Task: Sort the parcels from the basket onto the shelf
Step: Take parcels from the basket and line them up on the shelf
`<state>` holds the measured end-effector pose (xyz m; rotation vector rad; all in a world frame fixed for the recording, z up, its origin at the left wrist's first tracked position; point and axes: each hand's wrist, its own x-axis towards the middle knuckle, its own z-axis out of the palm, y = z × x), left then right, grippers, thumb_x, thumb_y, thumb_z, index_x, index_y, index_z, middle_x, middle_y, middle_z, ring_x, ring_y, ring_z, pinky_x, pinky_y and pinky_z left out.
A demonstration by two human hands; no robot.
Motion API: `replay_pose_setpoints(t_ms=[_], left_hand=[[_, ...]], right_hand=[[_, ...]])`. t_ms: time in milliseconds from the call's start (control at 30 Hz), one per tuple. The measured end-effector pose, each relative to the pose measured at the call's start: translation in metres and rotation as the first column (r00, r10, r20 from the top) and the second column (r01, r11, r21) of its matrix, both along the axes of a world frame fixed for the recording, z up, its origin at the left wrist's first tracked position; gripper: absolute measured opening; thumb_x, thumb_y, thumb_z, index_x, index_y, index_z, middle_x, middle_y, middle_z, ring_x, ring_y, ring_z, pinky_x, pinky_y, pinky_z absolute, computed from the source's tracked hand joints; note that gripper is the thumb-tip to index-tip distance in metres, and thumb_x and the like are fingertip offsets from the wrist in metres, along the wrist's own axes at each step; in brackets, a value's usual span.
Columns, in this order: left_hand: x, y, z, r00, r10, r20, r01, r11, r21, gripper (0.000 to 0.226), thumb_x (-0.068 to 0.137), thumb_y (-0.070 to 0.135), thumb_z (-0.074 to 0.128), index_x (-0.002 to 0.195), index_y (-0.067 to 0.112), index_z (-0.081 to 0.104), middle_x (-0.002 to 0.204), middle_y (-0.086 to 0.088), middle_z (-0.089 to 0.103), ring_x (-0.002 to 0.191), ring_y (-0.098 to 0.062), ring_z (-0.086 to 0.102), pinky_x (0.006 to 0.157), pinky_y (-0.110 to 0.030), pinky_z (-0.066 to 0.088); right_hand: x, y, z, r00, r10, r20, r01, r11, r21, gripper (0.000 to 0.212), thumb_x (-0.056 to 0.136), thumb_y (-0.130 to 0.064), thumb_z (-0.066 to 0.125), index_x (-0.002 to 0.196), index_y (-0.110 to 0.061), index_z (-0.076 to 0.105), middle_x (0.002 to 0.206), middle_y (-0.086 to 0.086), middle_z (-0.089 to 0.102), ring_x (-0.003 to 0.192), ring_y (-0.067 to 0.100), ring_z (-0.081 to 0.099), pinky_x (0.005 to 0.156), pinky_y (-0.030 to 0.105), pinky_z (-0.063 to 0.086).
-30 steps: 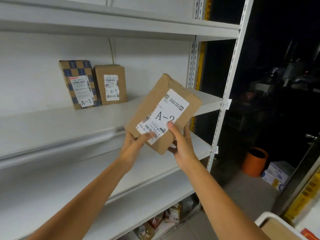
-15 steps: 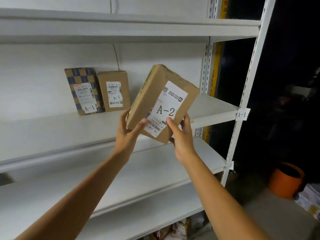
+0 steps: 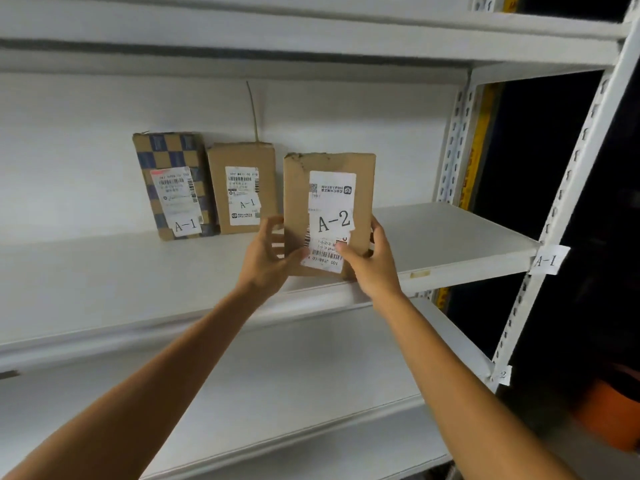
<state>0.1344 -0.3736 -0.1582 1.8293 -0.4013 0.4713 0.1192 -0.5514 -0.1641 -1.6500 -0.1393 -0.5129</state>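
A brown cardboard parcel (image 3: pixel 329 188) with a white label reading A-2 stands upright at the front of the middle shelf board (image 3: pixel 450 237). My left hand (image 3: pixel 266 261) holds its lower left edge and my right hand (image 3: pixel 370 265) grips its lower right corner, thumb on the label. Behind it to the left, two parcels lean against the back wall: a blue-and-tan checkered parcel (image 3: pixel 169 157) and a plain brown parcel (image 3: pixel 242 161), both labelled A-1. The basket is out of view.
A paper tag reading A-1 (image 3: pixel 549 259) hangs on the right upright at this shelf's level; a smaller tag (image 3: pixel 504 375) marks the lower shelf (image 3: pixel 277 375). An orange container (image 3: pixel 609 410) sits on the dark floor at the right. Another shelf board (image 3: pixel 311 32) runs overhead.
Both hands lifted the A-2 parcel up and forward, turning it from tilted to upright, and brought it to the middle shelf beside the two A-1 parcels. The camera moved closer.
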Motion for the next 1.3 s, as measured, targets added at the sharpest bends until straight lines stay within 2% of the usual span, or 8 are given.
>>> replay_pose_setpoints(t_ms=[100, 200, 433, 700, 833, 933, 1167, 1300], left_hand=[[0.041, 0.000, -0.006, 1.000, 0.013, 0.023, -0.015, 0.994, 0.112, 0.041, 0.081, 0.005, 0.072, 0.108, 0.019, 0.045, 0.093, 0.011, 0.063, 0.082, -0.009, 0.066, 0.059, -0.016, 0.053], [0.075, -0.006, -0.006, 0.999, 0.051, 0.001, -0.051, 0.988, 0.147, 0.040, 0.082, 0.009, 0.071, 0.113, 0.010, 0.047, 0.112, -0.005, 0.060, 0.089, -0.023, 0.066, 0.066, -0.034, 0.056], [0.120, -0.018, 0.002, 0.887, 0.135, 0.442, -0.313, 0.879, 0.360, 0.075, 0.077, 0.000, 0.065, 0.142, 0.015, 0.031, 0.133, -0.016, 0.032, 0.106, -0.032, 0.050, 0.078, -0.036, 0.050], [0.176, -0.016, 0.011, 0.686, 0.018, 0.728, -0.658, 0.442, 0.610, 0.064, 0.074, 0.008, 0.072, 0.135, 0.008, 0.052, 0.142, -0.026, 0.041, 0.131, -0.044, 0.037, 0.109, -0.050, 0.030], [0.196, -0.013, 0.011, 0.756, 0.024, 0.655, -0.633, 0.285, 0.720, 0.069, 0.076, 0.014, 0.073, 0.140, 0.016, 0.046, 0.154, -0.016, 0.027, 0.144, -0.035, 0.018, 0.111, -0.043, 0.011], [0.209, -0.011, 0.006, 0.822, 0.045, 0.568, -0.567, 0.161, 0.808, 0.071, 0.086, 0.019, 0.062, 0.148, 0.026, 0.028, 0.157, -0.004, -0.010, 0.140, -0.022, -0.029, 0.108, -0.040, -0.012], [0.208, -0.030, 0.001, 0.838, 0.132, 0.529, -0.545, 0.234, 0.805, 0.064, 0.084, 0.018, 0.058, 0.144, 0.022, 0.039, 0.160, -0.008, -0.003, 0.142, -0.023, -0.021, 0.113, -0.040, -0.007], [0.202, -0.032, 0.008, 0.873, 0.138, 0.468, -0.488, 0.251, 0.836, 0.059, 0.085, 0.033, 0.057, 0.142, 0.027, 0.041, 0.161, -0.006, -0.003, 0.146, -0.025, -0.013, 0.115, -0.043, 0.011]], right_hand=[[0.032, -0.008, -0.004, 0.995, -0.090, -0.046, 0.082, 0.984, -0.157, 0.069, 0.085, -0.018, 0.071, 0.143, -0.025, 0.033, 0.131, -0.001, 0.057, 0.108, 0.013, 0.059, 0.085, 0.023, 0.049], [0.066, -0.011, -0.007, 0.985, -0.162, -0.062, 0.146, 0.967, -0.210, 0.059, 0.087, -0.023, 0.069, 0.137, -0.021, 0.040, 0.129, 0.001, 0.060, 0.104, 0.013, 0.060, 0.071, 0.014, 0.047], [0.135, -0.015, -0.002, 0.972, -0.202, -0.123, 0.171, 0.959, -0.224, 0.051, 0.084, -0.022, 0.073, 0.128, -0.015, 0.049, 0.120, 0.001, 0.064, 0.104, 0.019, 0.062, 0.079, 0.024, 0.045], [0.208, -0.014, 0.012, 0.979, -0.142, -0.146, 0.102, 0.963, -0.250, 0.045, 0.084, -0.037, 0.070, 0.119, -0.021, 0.047, 0.095, -0.015, 0.061, 0.079, 0.004, 0.059, 0.056, 0.010, 0.039], [0.240, -0.002, 0.013, 0.981, -0.147, -0.125, 0.095, 0.933, -0.346, 0.043, 0.089, -0.030, 0.065, 0.127, -0.019, 0.047, 0.117, -0.001, 0.066, 0.102, 0.021, 0.064, 0.073, 0.022, 0.042], [0.256, 0.000, 0.010, 0.974, -0.209, -0.089, 0.158, 0.905, -0.395, 0.031, 0.093, -0.024, 0.057, 0.122, -0.017, 0.049, 0.120, 0.003, 0.065, 0.106, 0.026, 0.063, 0.073, 0.022, 0.040], [0.265, -0.011, 0.007, 0.986, -0.160, -0.056, 0.123, 0.904, -0.410, 0.033, 0.090, -0.029, 0.063, 0.119, -0.015, 0.055, 0.118, 0.003, 0.066, 0.106, 0.025, 0.063, 0.084, 0.030, 0.047], [0.257, -0.013, 0.012, 0.987, -0.121, -0.103, 0.097, 0.972, -0.212, 0.035, 0.087, -0.023, 0.066, 0.119, -0.017, 0.055, 0.113, 0.001, 0.068, 0.101, 0.022, 0.065, 0.083, 0.030, 0.050]])
